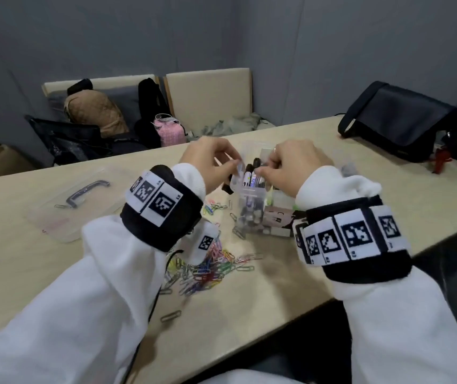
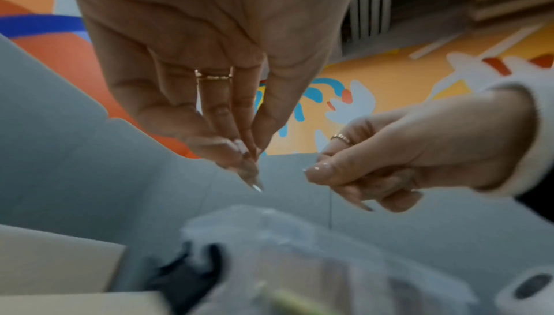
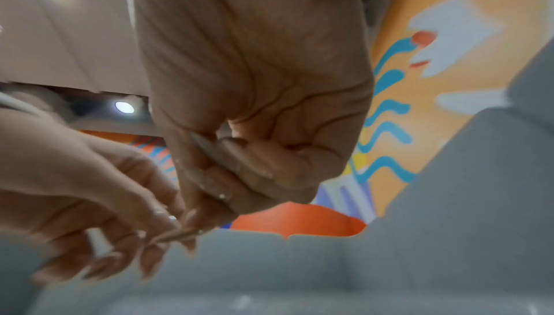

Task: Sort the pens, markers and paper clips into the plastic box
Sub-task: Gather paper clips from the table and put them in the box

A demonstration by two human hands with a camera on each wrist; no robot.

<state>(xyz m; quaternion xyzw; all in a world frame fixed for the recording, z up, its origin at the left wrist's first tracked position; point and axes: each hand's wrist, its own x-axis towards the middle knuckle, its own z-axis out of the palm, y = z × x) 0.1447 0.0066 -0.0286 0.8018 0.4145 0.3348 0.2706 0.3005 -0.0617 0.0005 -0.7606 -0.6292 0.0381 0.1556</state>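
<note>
A clear plastic box [image 1: 249,196] stands mid-table with several black markers [image 1: 251,173] upright in it. Both hands hover just above its rim. My left hand [image 1: 234,164] pinches a thin silvery piece, seemingly a paper clip [image 2: 257,187], between thumb and fingertips [image 2: 250,154]. My right hand [image 1: 266,167] has its fingers curled and its thumb pressed to the forefinger [image 3: 192,218]. A thin grey tip [image 2: 367,207] shows under it, probably another clip. A heap of coloured paper clips [image 1: 210,268] lies on the table under my left wrist.
The box's clear lid [image 1: 75,200] with a grey handle lies to the left. A printed card box [image 1: 277,218] leans against the plastic box's right side. A black bag [image 1: 399,120] sits at the table's far right. Single clips [image 1: 170,315] lie near the front edge.
</note>
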